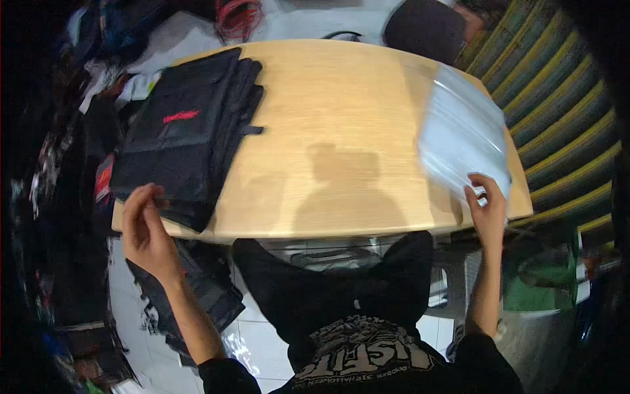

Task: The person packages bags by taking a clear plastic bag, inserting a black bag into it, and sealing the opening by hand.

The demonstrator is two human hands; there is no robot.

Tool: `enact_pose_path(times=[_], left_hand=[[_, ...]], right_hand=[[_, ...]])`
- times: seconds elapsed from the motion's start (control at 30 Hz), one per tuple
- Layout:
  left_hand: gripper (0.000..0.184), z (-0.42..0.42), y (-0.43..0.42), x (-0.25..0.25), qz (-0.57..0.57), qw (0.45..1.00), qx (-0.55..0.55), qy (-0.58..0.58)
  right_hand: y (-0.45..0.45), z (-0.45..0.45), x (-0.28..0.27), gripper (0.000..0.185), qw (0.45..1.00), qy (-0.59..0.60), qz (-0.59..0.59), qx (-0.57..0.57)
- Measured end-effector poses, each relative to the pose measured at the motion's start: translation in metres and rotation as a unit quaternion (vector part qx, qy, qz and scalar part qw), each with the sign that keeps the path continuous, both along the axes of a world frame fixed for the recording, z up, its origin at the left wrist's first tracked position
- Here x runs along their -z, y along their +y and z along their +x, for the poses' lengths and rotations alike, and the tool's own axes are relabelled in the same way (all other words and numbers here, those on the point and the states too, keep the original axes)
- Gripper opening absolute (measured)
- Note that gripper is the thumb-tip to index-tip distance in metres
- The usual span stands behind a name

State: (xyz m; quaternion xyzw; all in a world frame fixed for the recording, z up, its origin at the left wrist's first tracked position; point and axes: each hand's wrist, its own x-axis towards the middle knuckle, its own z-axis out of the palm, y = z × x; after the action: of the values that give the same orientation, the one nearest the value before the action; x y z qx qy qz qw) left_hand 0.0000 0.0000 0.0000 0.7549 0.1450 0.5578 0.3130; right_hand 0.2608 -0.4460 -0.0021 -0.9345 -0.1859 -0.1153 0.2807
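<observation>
A stack of folded black fabric bags [172,141] with small red lettering lies on the left side of the table. My left hand [147,230] is over its near left corner, fingers curved and apart, with nothing visible in them. On the right side lies a stack of clear plastic sleeves [464,125], shiny and slightly blurred. My right hand [487,207] is at its near edge, thumb and forefinger bent with a gap between the tips. Whether those fingertips touch the plastic is unclear.
The pale wooden table [328,98] has a curved outline, and a shadow falls on its near half. More black fabric items [203,289] lie below it at left. Yellow-edged ridged material [551,125] stands close on the right. A dark rounded object [423,29] is beyond the far edge.
</observation>
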Motion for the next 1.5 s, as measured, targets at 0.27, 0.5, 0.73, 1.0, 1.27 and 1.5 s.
enact_pose_path(times=[0.27, 0.5, 0.73, 1.0, 1.27, 1.5], left_hand=[[0.015, 0.154, -0.164, 0.004, -0.124, 0.952, 0.256, 0.110], [0.018, 0.193, -0.227, 0.024, -0.039, 0.909, 0.343, 0.232], [0.018, 0.197, -0.224, 0.040, -0.132, 0.908, 0.323, 0.231], [0.020, 0.199, -0.220, 0.038, -0.171, 0.886, 0.342, 0.262], [0.020, 0.204, -0.222, 0.032, -0.215, 0.872, 0.342, 0.276], [0.025, 0.221, -0.218, 0.016, -0.184, 0.899, 0.307, 0.254]], right_hand=[[-0.062, 0.061, 0.026, 0.039, 0.992, -0.082, -0.044, -0.084], [-0.056, 0.075, 0.001, 0.031, 0.999, -0.024, 0.002, -0.043], [-0.069, 0.147, 0.047, 0.032, 0.984, -0.158, -0.087, -0.010], [-0.063, 0.147, 0.012, 0.024, 0.993, -0.101, 0.035, 0.041], [-0.063, 0.160, -0.032, 0.036, 0.985, -0.131, 0.075, 0.082], [-0.056, 0.133, -0.093, 0.039, 0.984, -0.151, 0.088, 0.041]])
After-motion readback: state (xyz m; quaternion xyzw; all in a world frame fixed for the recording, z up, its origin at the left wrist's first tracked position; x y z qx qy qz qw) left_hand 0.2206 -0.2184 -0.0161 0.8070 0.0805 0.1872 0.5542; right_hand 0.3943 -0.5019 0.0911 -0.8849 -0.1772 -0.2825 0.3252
